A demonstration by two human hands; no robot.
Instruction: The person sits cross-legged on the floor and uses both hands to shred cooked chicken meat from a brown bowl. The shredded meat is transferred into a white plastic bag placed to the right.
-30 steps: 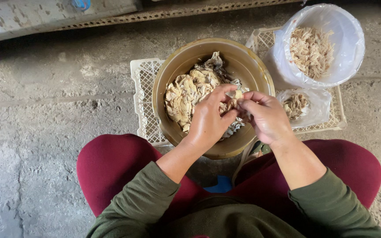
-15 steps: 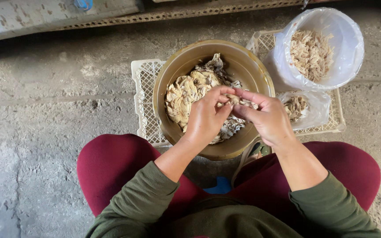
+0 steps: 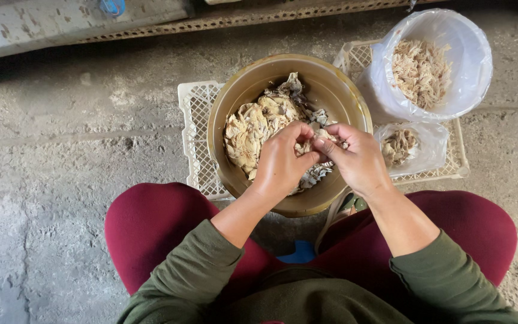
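Head view: both hands, left hand [image 3: 280, 163] and right hand [image 3: 355, 159], pinch one meat piece [image 3: 312, 143]; bowl [image 3: 331, 90] remains heaped, lined bucket [image 3: 469, 60] partly filled.

left hand [image 3: 281, 162], right hand [image 3: 358, 161], shredding meat [image 3: 312, 144], bowl [image 3: 343, 99]

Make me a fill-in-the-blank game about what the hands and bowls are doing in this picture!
1. Both hands pinch one pale piece over the big round ____.
2. The bowl sits on a white plastic ____.
3. The shredded bits lie in a tub lined with a clear plastic ____.
4. The person's trousers are dark ____.

Missing words: bowl; crate; bag; red
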